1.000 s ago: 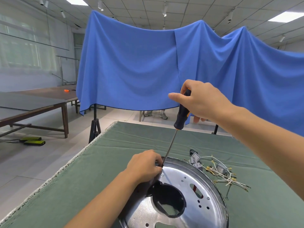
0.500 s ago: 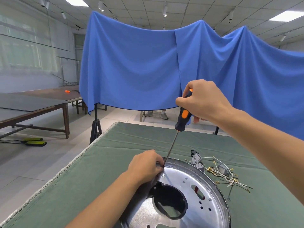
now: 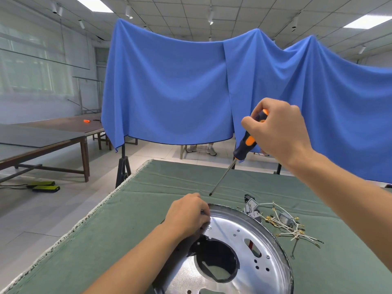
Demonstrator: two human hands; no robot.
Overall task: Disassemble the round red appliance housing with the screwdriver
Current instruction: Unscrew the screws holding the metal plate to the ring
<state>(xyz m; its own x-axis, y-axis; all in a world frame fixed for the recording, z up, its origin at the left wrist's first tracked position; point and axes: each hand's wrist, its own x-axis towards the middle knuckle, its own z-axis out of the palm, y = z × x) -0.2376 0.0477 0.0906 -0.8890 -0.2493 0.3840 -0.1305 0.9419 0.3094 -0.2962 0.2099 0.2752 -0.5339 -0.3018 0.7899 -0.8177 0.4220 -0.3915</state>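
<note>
housing: round appliance housing [image 3: 239, 247], shiny metal plate side up, big dark round hole near the middle, small holes and slots across it; lies on the bench at bottom centre, partly cut off by the frame edge
left hand: left hand [image 3: 187, 215] on the housing's far-left rim, fingers curled at the edge; the small thing under the fingertips can't be made out
right hand: right hand [image 3: 277, 132] up in the air above the bench, grip clamped round the screwdriver handle
screwdriver: screwdriver [image 3: 244, 145], black and orange handle, shaft slanting down-left, tip in the air just beyond the housing rim, near the left hand, touching nothing
wires: loose wire bundle [image 3: 284, 225] with small connectors, just right of the housing
bench: bench [image 3: 131, 225] under green cloth
background: blue cloth [image 3: 169, 92] hung behind
</note>
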